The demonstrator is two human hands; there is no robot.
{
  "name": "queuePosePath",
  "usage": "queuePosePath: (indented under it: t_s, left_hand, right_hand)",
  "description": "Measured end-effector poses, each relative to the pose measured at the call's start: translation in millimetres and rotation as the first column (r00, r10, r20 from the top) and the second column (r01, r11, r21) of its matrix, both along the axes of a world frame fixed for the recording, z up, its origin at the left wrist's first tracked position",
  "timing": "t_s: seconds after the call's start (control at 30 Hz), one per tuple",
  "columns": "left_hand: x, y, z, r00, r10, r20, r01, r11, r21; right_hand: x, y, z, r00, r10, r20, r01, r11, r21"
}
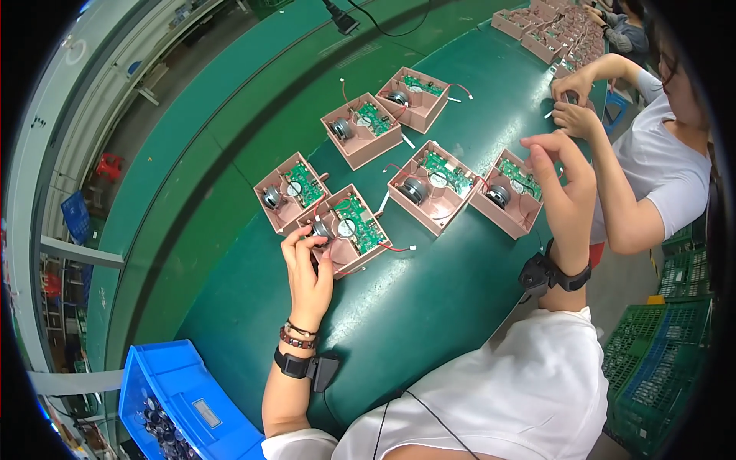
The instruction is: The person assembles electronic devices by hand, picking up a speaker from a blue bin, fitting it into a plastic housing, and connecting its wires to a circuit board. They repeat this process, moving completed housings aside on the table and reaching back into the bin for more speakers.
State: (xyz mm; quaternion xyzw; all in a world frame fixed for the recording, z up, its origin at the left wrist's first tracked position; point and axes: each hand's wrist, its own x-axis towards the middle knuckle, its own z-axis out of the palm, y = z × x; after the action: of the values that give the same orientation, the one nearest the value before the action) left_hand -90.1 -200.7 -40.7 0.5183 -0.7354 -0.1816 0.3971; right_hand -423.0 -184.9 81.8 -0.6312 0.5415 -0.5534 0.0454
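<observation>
My left hand [308, 274] is at the nearest pink open box [349, 257], its fingers closed round the round speaker [322, 230] at the box's left corner. Inside that box lies a green circuit board [357, 220], and a red-and-black wire with a white plug [412, 248] hangs over its side. My right hand [569, 180] is raised by the rightmost box [506, 211]. Its thumb and index finger come together in a pinch; anything between the tips is too small or hidden to make out. The other boxes [360, 146] hold similar speakers, boards and wires.
A blue bin [184, 368] with dark round parts stands at lower left. Across the green table [414, 314], a co-worker's hands [575, 100] work at the right. More pink boxes [537, 38] crowd the far end. Green crates [659, 360] are at the right; a black plug [341, 17] hangs above.
</observation>
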Motion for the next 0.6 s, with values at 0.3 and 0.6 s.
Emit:
queuePosePath:
  t_s: [0.3, 0.6]
  left_hand:
    - [4.4, -3.3, -2.5, 0.999, 0.002, -0.046, 0.0, 0.999, 0.048]
    - [2.9, -2.2, -0.1, 0.999, -0.011, -0.049, 0.013, 0.999, 0.033]
  right_hand:
    - [17.6, -59.4, 36.0, 0.893, 0.143, -0.427, -0.134, 0.99, 0.051]
    - [27.3, -223.1, 10.0, 0.601, 0.279, -0.749, 0.206, 0.852, 0.482]
